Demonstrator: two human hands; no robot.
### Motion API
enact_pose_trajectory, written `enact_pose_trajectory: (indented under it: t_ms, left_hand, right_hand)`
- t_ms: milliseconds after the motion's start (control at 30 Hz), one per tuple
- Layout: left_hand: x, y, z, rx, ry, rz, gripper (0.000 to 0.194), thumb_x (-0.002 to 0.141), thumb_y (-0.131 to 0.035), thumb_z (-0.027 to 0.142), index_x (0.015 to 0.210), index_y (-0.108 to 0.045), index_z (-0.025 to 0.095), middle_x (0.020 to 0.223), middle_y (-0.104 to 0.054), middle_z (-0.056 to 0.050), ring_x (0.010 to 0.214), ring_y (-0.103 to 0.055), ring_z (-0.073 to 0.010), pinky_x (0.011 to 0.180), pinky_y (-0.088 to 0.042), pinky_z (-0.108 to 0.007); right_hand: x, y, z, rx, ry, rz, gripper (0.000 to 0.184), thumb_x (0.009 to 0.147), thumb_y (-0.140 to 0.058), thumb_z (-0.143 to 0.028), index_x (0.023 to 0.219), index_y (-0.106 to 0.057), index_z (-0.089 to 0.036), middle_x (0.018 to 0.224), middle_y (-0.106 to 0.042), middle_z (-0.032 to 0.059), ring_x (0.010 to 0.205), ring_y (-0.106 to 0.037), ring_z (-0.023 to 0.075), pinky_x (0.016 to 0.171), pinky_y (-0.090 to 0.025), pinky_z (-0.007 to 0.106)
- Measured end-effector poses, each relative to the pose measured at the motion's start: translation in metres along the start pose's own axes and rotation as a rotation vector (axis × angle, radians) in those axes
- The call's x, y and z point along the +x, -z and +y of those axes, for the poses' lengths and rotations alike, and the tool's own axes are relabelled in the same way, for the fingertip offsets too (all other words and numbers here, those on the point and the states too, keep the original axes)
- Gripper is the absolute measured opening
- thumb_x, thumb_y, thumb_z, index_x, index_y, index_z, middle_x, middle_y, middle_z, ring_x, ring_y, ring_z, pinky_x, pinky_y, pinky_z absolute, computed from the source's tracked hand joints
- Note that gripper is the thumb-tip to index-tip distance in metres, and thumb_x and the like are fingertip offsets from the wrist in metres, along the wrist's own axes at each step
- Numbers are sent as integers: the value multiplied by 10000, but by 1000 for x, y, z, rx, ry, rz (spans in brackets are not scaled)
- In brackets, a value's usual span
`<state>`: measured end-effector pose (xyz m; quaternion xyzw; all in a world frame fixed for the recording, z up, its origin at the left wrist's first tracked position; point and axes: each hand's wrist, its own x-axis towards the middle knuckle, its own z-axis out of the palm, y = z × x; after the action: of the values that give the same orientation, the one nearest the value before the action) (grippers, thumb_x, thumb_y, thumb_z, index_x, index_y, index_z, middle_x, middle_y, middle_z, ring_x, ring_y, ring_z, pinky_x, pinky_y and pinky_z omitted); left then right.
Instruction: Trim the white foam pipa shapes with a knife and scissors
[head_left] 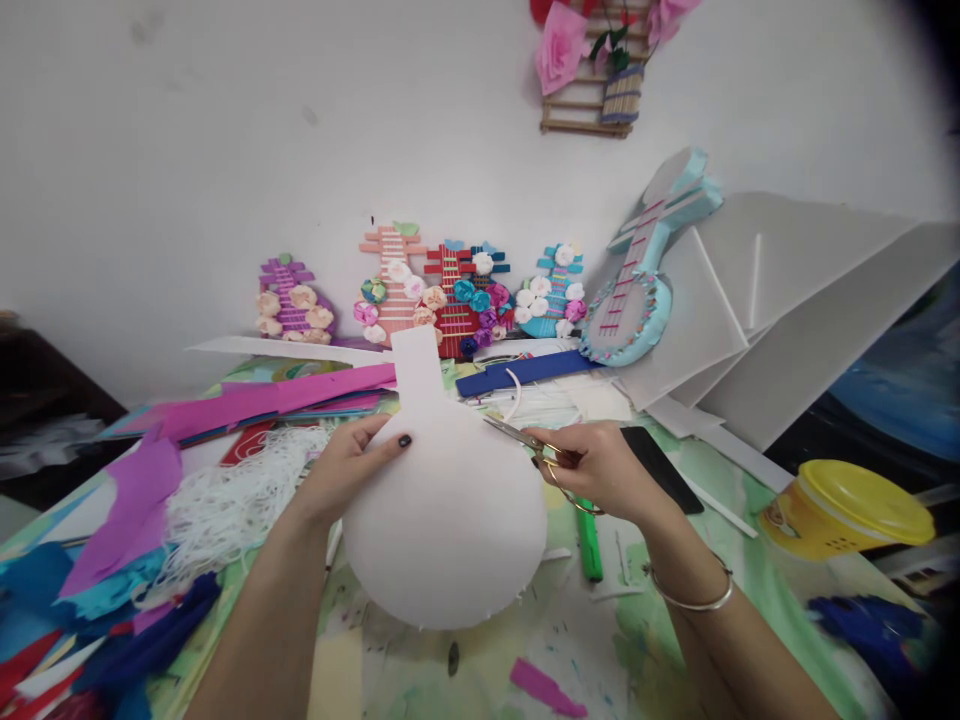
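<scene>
A white foam-board cutout [450,520] with a round body and a straight neck is held up over the table. My left hand [360,465] grips its left edge, thumb with dark nail polish on the front face and fingers behind. In my right hand [600,465] is a pair of gold-handled scissors [551,455], fingers through the loops. The blades point left and lie at the cutout's upper right edge, near where the neck meets the body. A thin curled white strip [514,393] stands up beside the blade tips.
Several decorated paper lutes [450,300] lean against the wall, with a larger light-blue one [630,310] at right. Grey boards [795,290] stand behind a yellow-lidded tub [847,510]. A green cutter [589,545], black slab [664,468], white shreds [232,500] and coloured paper [277,395] lie around.
</scene>
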<state>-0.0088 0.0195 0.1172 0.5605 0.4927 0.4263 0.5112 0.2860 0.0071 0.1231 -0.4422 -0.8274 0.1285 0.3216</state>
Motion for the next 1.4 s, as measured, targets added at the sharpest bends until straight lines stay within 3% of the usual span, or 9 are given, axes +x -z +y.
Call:
enact_pose_trajectory:
  t_ms: [333, 500, 633, 733, 833, 933, 1033, 1267, 1400]
  left_hand:
    - [-2, -2, 4, 8, -1, -16, 492, 650, -690, 445, 1059, -627, 180, 842, -700, -71, 615, -638, -208, 491, -501, -266]
    - [1, -3, 1, 63, -22, -39, 447, 680, -663, 443, 1038, -626, 176, 851, -691, -73, 649, -639, -216, 513, -506, -276]
    - [4, -8, -1, 170, -60, 25, 396, 683, -656, 436, 972, -645, 164, 832, -684, -72, 666, -634, -223, 514, -502, -275]
    - [5, -15, 1, 248, -125, 26, 372, 640, -697, 373, 949, -658, 171, 926, -679, -69, 780, -636, -244, 601, -514, -283]
    - [3, -23, 4, 275, -150, -55, 370, 630, -697, 331, 966, -656, 180, 990, -671, -63, 848, -628, -252, 665, -512, -292]
    - [2, -29, 5, 295, -173, -102, 365, 645, -682, 352, 967, -655, 182, 1000, -667, -65, 867, -620, -249, 679, -505, -288]
    - [3, -33, 3, 283, -181, -98, 330, 710, -616, 412, 941, -656, 180, 949, -672, -61, 824, -619, -225, 636, -490, -263]
    - [7, -39, 0, 215, -285, 207, 282, 722, -608, 416, 829, -679, 166, 862, -690, -64, 822, -611, -211, 728, -471, -292]
    - [6, -42, 1, 129, -292, 286, 271, 713, -619, 423, 787, -683, 170, 843, -692, -60, 807, -614, -212, 722, -476, -301]
  right_hand:
    - [0, 1, 1, -16, -39, -18, 347, 701, -570, -158, 1019, -701, -196, 462, -437, -54, 460, -309, 59, 475, -270, 171]
    - [2, -2, 6, 85, -181, 147, 328, 703, -587, -214, 1005, -702, -159, 479, -430, -50, 455, -327, 66, 450, -259, 187]
    - [3, -3, 15, 161, -257, 221, 325, 711, -621, -335, 965, -689, -144, 495, -418, -46, 467, -342, 83, 449, -259, 211]
    - [6, -5, 20, 208, -291, 178, 357, 707, -630, -418, 925, -679, -139, 496, -367, -52, 476, -321, 87, 444, -238, 217]
    - [8, -11, 22, 330, -310, 56, 366, 681, -649, -448, 871, -667, -136, 524, -356, -50, 487, -297, 82, 440, -229, 216]
    - [8, -16, 21, 435, -273, -83, 307, 678, -649, -444, 655, -586, -144, 546, -319, -51, 513, -270, 76, 446, -213, 212]
    - [8, -18, 19, 508, -263, -159, 308, 701, -632, -417, 603, -504, -156, 556, -286, -57, 518, -250, 73, 449, -195, 212]
    - [7, -21, 22, 553, -243, -222, 276, 726, -623, -405, 696, -549, -141, 567, -339, -54, 520, -284, 72, 452, -216, 207]
    - [6, -22, 18, 485, -217, -205, 235, 738, -605, -372, 712, -578, -140, 566, -376, -45, 522, -315, 77, 450, -238, 205]
